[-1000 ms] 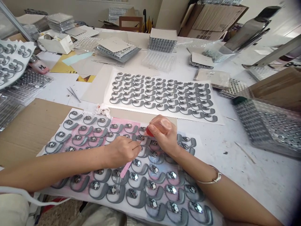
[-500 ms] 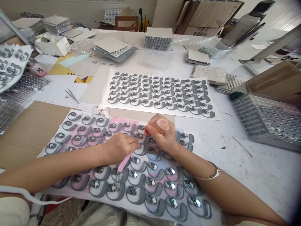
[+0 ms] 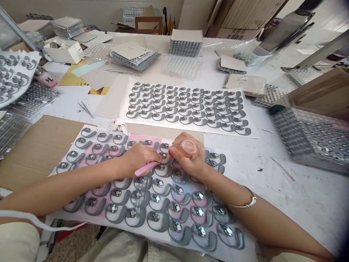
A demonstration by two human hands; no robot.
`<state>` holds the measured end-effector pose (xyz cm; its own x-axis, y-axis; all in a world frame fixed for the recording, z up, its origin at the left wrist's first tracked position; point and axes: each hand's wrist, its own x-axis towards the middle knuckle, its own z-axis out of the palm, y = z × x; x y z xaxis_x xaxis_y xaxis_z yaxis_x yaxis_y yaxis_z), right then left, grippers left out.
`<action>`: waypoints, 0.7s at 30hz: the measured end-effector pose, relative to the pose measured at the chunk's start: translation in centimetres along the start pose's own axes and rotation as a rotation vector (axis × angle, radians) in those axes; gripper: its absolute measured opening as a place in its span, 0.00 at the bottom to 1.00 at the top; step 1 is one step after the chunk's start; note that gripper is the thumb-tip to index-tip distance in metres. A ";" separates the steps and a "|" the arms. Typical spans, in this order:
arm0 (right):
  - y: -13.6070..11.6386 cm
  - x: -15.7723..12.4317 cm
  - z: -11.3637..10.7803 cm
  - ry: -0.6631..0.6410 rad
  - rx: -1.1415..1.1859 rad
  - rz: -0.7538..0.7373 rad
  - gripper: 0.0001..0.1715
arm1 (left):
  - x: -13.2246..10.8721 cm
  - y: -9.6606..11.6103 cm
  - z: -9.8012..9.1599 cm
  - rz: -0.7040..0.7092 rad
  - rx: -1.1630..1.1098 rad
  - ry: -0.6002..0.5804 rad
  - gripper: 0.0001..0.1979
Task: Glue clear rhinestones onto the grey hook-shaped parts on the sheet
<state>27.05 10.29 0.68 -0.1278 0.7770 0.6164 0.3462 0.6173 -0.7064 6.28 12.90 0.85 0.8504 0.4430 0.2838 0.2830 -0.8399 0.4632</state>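
Note:
My left hand (image 3: 141, 158) is closed around a pink flat-handled tool (image 3: 145, 169), whose wide end sticks out below the fingers; its tip is hard to make out. Close beside it, my right hand (image 3: 195, 160) grips a small translucent orange-pink bottle (image 3: 187, 147), tipped with its round base towards me. Both hands hover over a sheet of grey curved pieces (image 3: 160, 222) laid out in rows, each with a round, shiny faceted part. The bottle's mouth points towards one of these pieces (image 3: 163, 155), near the left fingertips. Forearms and hands hide several others.
Beyond lies a second white sheet (image 3: 253, 133) with similar pieces. Tweezers (image 3: 85, 108), a crumpled tissue (image 3: 118, 125) and brown cardboard (image 3: 32, 149) are to the left. Stacked clear trays (image 3: 313, 138) stand at the right, with another stack (image 3: 185, 43) at the back.
The pink tool has swung from a steep slant to a flatter one, its wide end rising. My left hand has turned slightly; my right hand keeps hold of the bottle in almost the same place.

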 end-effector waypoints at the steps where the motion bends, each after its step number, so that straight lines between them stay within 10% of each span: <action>1: 0.0 0.0 0.0 -0.003 0.005 -0.009 0.07 | 0.2 0.1 -0.3 -0.023 -0.036 -0.010 0.09; 21: -0.4 0.0 0.2 -0.019 0.025 -0.048 0.06 | 1.4 -0.8 -1.3 -0.297 -0.471 -0.044 0.07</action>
<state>26.69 10.07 0.94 -0.1614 0.7485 0.6432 0.3157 0.6566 -0.6850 6.68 14.56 1.96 0.7848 0.6175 0.0527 0.2935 -0.4453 0.8459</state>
